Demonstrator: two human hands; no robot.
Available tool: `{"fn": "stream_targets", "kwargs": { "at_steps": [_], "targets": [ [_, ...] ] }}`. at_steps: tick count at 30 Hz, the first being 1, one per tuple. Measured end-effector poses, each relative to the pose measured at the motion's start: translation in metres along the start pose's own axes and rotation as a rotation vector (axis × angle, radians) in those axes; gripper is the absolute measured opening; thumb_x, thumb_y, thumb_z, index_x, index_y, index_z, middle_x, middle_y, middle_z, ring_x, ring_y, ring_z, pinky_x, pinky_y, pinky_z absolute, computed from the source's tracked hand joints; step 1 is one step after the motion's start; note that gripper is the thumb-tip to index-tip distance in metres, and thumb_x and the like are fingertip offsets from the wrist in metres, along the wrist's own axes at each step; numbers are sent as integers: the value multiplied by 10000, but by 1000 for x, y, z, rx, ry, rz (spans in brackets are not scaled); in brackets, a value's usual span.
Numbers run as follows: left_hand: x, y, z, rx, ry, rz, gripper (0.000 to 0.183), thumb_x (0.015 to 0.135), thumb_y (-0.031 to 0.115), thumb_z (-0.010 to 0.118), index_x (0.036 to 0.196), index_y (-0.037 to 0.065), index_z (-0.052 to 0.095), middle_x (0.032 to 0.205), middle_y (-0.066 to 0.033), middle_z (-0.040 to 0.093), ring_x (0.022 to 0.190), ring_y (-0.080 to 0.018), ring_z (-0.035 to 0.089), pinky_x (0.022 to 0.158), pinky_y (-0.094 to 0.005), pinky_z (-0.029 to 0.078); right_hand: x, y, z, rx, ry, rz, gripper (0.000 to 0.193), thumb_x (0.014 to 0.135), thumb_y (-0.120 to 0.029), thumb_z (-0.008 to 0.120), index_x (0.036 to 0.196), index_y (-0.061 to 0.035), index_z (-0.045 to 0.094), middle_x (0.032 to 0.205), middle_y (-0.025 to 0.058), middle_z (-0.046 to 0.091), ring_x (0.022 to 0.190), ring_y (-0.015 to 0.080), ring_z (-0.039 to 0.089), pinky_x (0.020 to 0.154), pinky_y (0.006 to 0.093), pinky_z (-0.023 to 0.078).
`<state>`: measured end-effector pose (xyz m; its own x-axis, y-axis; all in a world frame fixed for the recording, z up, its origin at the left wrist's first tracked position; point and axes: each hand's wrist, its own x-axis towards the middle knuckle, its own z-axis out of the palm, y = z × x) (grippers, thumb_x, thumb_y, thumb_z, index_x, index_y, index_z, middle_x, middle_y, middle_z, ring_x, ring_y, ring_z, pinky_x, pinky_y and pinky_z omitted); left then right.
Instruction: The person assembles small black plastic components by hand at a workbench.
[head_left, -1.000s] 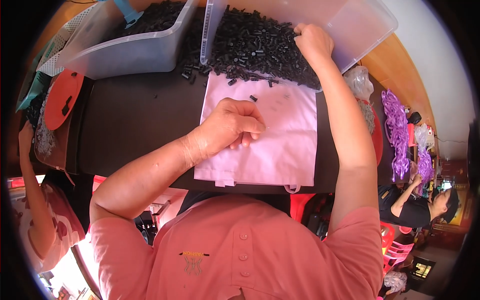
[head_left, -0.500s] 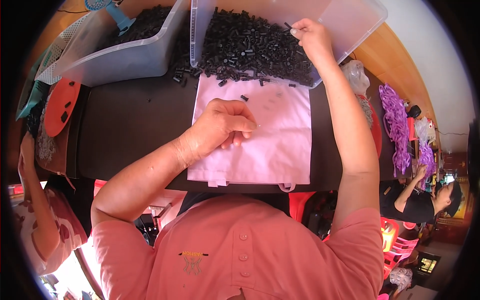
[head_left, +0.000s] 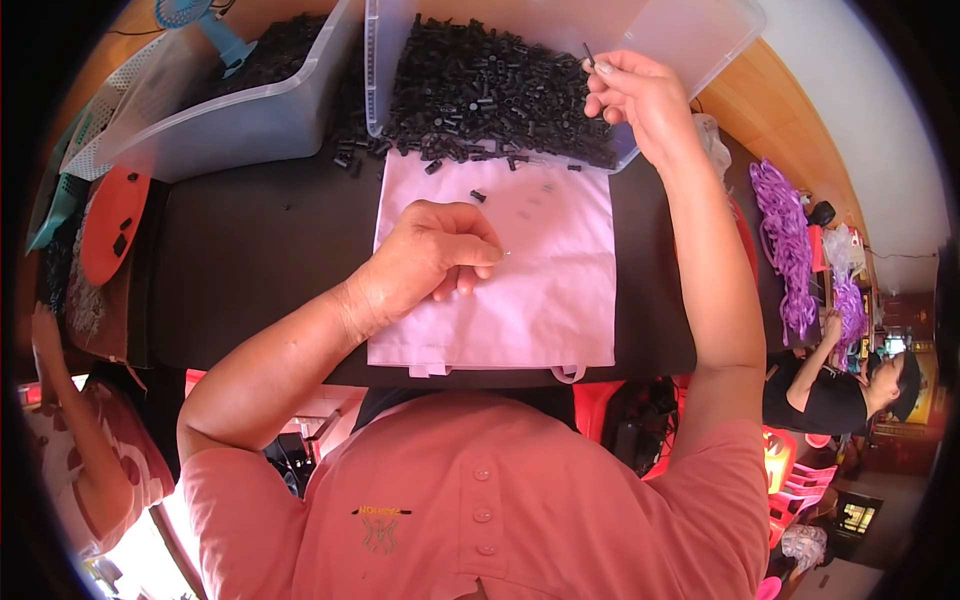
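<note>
Over a pink cloth bag (head_left: pixel 560 310) lying on the dark table, my left hand (head_left: pixel 440 250) is closed in a pinch. A tiny pale tip shows at its thumb and forefinger; what it belongs to is too small to name. My right hand (head_left: pixel 640 100) is raised at the right side of a clear plastic bin (head_left: pixel 690 60), pinching a thin black stick-like part (head_left: pixel 588 52). That bin lies tipped toward me, with a heap of small black plastic parts (head_left: pixel 490 95) spilling to its front edge. One loose black part (head_left: pixel 478 196) rests on the pink bag.
A second clear bin (head_left: pixel 230 140) with black parts stands at the left, a blue fan (head_left: pixel 230 50) above it. Red trays (head_left: pixel 115 225) sit at the table's sides. Purple straps (head_left: pixel 785 250) hang at the right. Two other people work at either side.
My right hand has moved slightly right and turned, its fingers now more visible, with the black part held upright. My left hand keeps its pinch. The whole view has shifted a little.
</note>
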<state>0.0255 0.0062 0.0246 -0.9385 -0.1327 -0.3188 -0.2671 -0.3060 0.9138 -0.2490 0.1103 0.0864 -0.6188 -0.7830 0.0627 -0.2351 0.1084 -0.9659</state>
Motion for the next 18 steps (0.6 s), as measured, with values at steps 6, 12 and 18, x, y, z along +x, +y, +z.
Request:
{"fn": "stream_targets", "kwargs": {
  "at_steps": [6, 12, 18],
  "targets": [
    [2, 0, 1, -4, -3, 4, 107, 819, 89, 643, 845, -14, 643, 710, -63, 629, 520, -83, 525, 432, -208, 356, -41, -13, -17, 158, -62, 88, 214, 927, -176, 585, 995, 23, 628, 789, 59, 616, 639, 162, 626, 532, 209, 406],
    [-1, 0, 1, -14, 18, 23, 97, 814, 75, 639, 834, -20, 636, 705, -69, 626, 523, -94, 533, 428, -204, 354, -79, -17, -77, 122, 28, 64, 219, 923, -184, 580, 996, 19, 614, 791, 43, 611, 643, 162, 615, 546, 232, 407],
    [1, 6, 8, 17, 62, -7, 86, 814, 67, 635, 819, -19, 630, 701, -72, 626, 531, -98, 542, 426, -203, 353, -39, 36, -207, -553, 411, 161, 204, 894, -185, 559, 975, -18, 644, 810, 59, 647, 684, 170, 632, 603, 271, 461]
  ]
}}
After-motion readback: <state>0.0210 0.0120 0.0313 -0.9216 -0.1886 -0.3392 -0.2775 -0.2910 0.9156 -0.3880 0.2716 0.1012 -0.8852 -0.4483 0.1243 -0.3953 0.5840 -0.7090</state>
